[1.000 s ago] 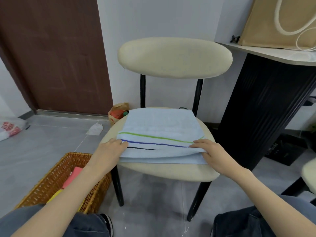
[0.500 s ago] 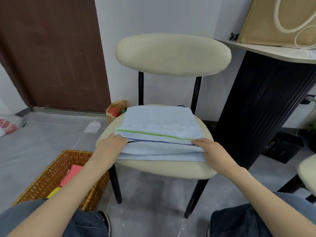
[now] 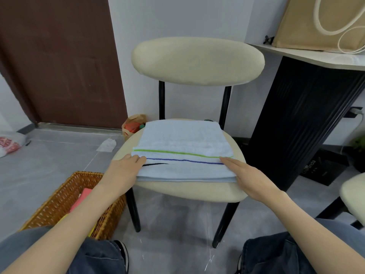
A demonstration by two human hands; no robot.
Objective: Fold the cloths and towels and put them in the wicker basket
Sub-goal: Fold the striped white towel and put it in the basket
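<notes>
A light blue towel (image 3: 183, 143) with green, blue and black stripes lies folded on the cream chair seat (image 3: 189, 191). My left hand (image 3: 123, 170) rests at the towel's near left corner, fingers bent over its edge. My right hand (image 3: 249, 177) lies flat with straight fingers on the near right corner. The wicker basket (image 3: 59, 200) stands on the floor at the lower left, with pink and yellow folded cloths (image 3: 82, 197) inside, partly hidden by my left arm.
The chair's cream backrest (image 3: 197, 61) rises behind the towel. A black ribbed table base (image 3: 302, 119) stands to the right under a white top carrying a tan bag (image 3: 316, 22). A paper bag (image 3: 133, 126), tissue (image 3: 106, 145) and plastic bag (image 3: 8, 143) lie on the floor.
Both hands stay at the towel's near corners. The right hand's fingers have flattened on the towel, and more of the black stripe shows at the left than half a second ago.
</notes>
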